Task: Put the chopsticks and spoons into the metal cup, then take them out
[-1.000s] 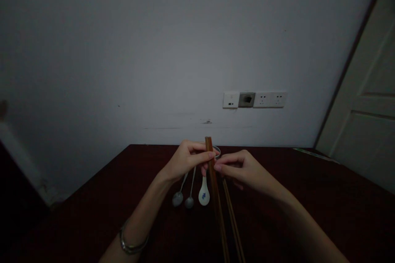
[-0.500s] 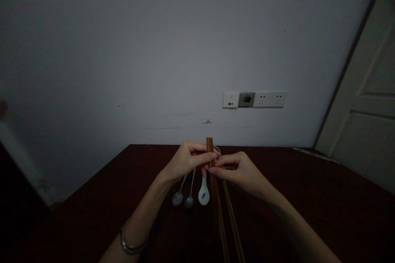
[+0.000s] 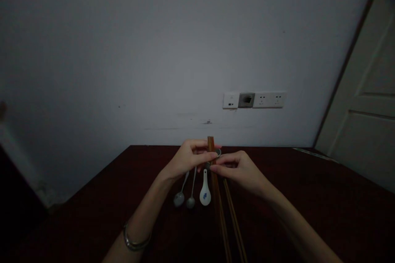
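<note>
A pair of wooden chopsticks [image 3: 211,144] stands tilted between my two hands, top ends up. My left hand [image 3: 188,159] pinches them near the top between thumb and fingers. Just below, my right hand [image 3: 240,169] has its thumb and fingertips closed on the same chopsticks. More wooden chopsticks [image 3: 235,224] lie on the table under and in front of the right hand. To their left rest a white ceramic spoon [image 3: 205,196] with a blue mark and two metal spoons, one larger [image 3: 178,199], one smaller [image 3: 190,202]. The left hand hides part of the metal handles.
Behind the fingers shows a small round thing [image 3: 218,152] with a pale rim, mostly hidden. The dark red table [image 3: 277,213] meets a grey wall [image 3: 173,70] with sockets [image 3: 268,100]. A flat strip [image 3: 314,155] lies at the far right edge, near a door [image 3: 370,90].
My left fingers have lifted off the ceramic spoon's handle, which now shows whole. The held chopsticks have shifted very slightly right; both hands still grip them.
</note>
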Available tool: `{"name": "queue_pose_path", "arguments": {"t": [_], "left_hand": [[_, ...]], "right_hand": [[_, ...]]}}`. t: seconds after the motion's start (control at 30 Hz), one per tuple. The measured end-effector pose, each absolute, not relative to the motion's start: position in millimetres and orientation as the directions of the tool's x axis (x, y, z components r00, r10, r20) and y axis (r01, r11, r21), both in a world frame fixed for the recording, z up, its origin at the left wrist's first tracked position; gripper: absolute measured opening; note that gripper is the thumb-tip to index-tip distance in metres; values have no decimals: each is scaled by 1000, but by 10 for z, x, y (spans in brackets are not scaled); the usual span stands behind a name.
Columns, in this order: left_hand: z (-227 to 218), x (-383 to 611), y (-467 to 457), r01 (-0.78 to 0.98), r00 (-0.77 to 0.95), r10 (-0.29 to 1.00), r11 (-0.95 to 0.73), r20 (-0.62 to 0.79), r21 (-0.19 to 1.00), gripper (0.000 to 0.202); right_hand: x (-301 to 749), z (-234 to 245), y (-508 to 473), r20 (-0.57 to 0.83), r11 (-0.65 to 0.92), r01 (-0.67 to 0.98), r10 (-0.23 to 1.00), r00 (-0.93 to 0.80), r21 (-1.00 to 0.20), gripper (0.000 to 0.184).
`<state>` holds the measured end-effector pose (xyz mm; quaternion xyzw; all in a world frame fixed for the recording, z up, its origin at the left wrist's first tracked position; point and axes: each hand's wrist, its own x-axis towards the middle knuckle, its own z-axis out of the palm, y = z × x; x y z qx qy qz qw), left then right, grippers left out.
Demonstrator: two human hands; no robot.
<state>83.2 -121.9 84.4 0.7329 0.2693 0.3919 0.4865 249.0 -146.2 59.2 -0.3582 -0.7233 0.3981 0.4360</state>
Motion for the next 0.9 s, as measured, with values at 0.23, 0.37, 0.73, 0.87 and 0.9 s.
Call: {"name": "queue_pose_path", "arguments": {"t": [0.23,0.37,0.73,0.87,0.9], "left_hand": [[904,551,-966,-96,292,852,-426,434,900,38],[722,228,-516,-172,70,912,-387,403,906,33],[-581,-540,412,-646,-294,879,106,-375,756,24],[-779,-600,456,-704,-265,869,122,-418,700,23],[-804,-606,465,-712,-263,868,120,-421,692,22]], "right_hand": [[2635,842,-1191,430,462,301,887,-169,-834,24],[2765,1054,-774,508,489,343,860,-38,-802,31],[2898,994,225,555,512,295,828,80,-807,43],[2833,853,349,539,504,321,842,22,-801,41],[2809,819,368,534,501,328,846,9,-801,40]]}}
